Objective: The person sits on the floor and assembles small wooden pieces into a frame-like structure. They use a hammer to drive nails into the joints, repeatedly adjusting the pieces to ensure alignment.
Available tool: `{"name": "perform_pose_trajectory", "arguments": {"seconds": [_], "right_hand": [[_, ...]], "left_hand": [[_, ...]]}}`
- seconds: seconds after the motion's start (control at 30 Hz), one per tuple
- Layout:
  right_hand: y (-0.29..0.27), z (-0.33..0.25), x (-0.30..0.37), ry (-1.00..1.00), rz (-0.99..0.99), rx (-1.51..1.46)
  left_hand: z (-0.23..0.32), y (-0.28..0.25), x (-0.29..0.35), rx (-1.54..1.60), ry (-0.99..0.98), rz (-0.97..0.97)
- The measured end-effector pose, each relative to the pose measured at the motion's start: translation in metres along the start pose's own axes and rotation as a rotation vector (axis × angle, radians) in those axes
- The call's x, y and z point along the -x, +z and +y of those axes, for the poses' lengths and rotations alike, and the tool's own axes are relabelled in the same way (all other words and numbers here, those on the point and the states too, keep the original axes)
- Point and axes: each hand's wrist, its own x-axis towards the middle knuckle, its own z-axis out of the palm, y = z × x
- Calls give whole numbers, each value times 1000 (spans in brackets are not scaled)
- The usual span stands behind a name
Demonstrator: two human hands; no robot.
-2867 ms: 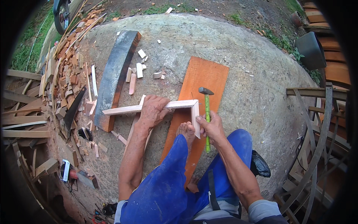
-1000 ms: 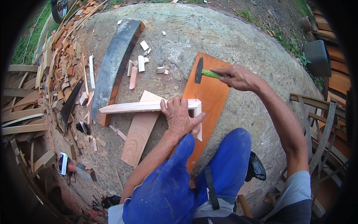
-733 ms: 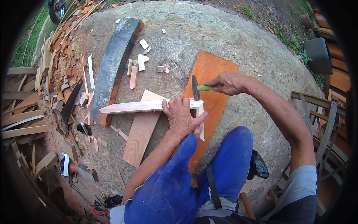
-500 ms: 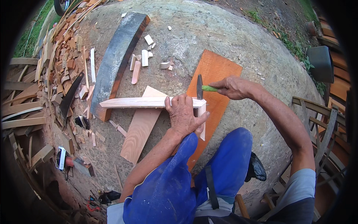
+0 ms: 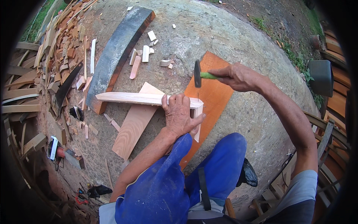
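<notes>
My left hand (image 5: 178,115) is closed round a pale wooden strip (image 5: 130,98), near its right end. A shorter wooden piece (image 5: 198,128) meets that end at a corner, pointing toward me. A thin nail (image 5: 198,96) stands upright in the strip close to the corner. My right hand (image 5: 242,77) is wrapped round the green handle of a hammer (image 5: 197,74), whose dark head hangs just above the nail. Under the corner lies an orange-brown board (image 5: 217,80). Farther left, the strip crosses over a pale grained board (image 5: 130,132).
A thick curved timber (image 5: 115,59) lies at the far left of the boards. Small wood offcuts (image 5: 145,53) are scattered beside it. A heap of scraps (image 5: 56,63) lines the left side. At the far right stands a grey container (image 5: 321,77), with stacked wooden parts (image 5: 328,142) nearer me.
The hammer has risen from the strip, exposing the upright nail. My left hand keeps its hold on the strip. The whole view has shifted slightly.
</notes>
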Motion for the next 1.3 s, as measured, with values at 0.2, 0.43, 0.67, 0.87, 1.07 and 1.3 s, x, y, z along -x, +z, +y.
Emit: {"name": "perform_pose_trajectory", "arguments": {"seconds": [0.2,0.43,0.67,0.87,1.07,1.3], "right_hand": [[-4,1,0,83,210,-122],[15,15,6,11,38,-84],[17,18,11,-83,-92,83],[20,10,17,-24,-216,39],[22,6,19,40,171,-188],[24,16,16,45,246,-292]], "left_hand": [[0,-3,-2,10,4,-10],[-1,-1,-1,-3,4,-31],[0,0,0,-10,10,5],[-1,0,0,2,16,33],[0,-1,0,-5,17,31],[0,0,0,0,27,33]]}}
